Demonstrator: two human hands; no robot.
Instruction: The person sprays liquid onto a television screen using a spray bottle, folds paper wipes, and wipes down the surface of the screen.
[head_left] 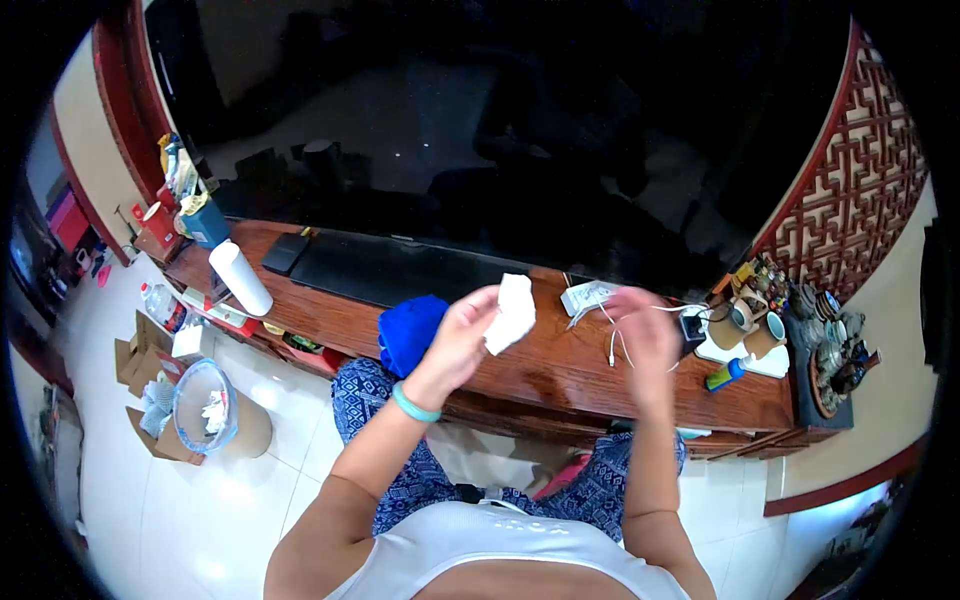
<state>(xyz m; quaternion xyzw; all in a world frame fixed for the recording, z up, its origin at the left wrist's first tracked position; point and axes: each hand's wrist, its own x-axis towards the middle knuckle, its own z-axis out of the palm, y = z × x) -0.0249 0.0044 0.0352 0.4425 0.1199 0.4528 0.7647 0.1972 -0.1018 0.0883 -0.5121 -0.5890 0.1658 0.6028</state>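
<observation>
Brown wooden bench (560,375): carried all cables.
Blue fabric bundle (411,335): lay near left wrist.
Left hand (462,338): fingers pinched folded white tissue (512,314) above bench.
Right hand (645,335): blurred above white cable (612,348); finger state could not be told.

Glossy dark wooden cabinet (400,352), smooth-looking

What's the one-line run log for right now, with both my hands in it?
left hand: holding white paper | right hand: blurred, near white cable | blue cloth: by left arm
</observation>
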